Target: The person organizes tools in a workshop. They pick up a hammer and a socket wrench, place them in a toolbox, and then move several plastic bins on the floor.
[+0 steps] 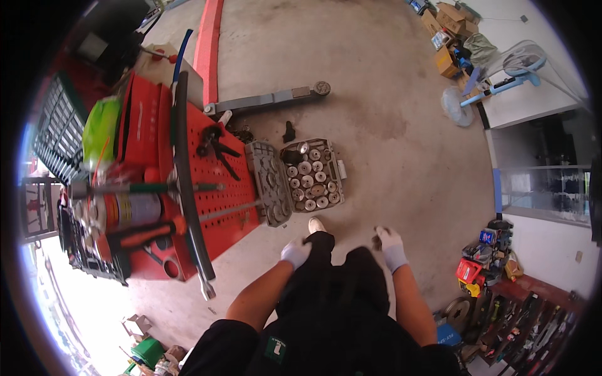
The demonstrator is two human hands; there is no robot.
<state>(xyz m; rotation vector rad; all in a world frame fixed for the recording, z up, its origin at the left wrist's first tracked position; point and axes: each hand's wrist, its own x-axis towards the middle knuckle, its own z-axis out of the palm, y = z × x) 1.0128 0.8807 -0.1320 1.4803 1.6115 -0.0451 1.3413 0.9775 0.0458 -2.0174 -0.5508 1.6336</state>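
My left hand, in a white glove, is beside my dark-trousered left leg. Its back faces up and its fingers are mostly hidden, so its grip does not show. My right hand, also gloved, hangs apart from my right leg over the floor. Its fingers are loosely bent, their dark-coated undersides partly showing, and nothing is visible in them. Ahead of my left shoe, an opened grey tool case lies on the floor. Round metal discs fill its tray, and its lid leans against the red cart.
The red perforated tool cart stands at my left, with a hammer and spray cans on top. A grey metal arm extends along the floor ahead. Cardboard boxes and a light-blue fan stand far right; tools crowd the near right.
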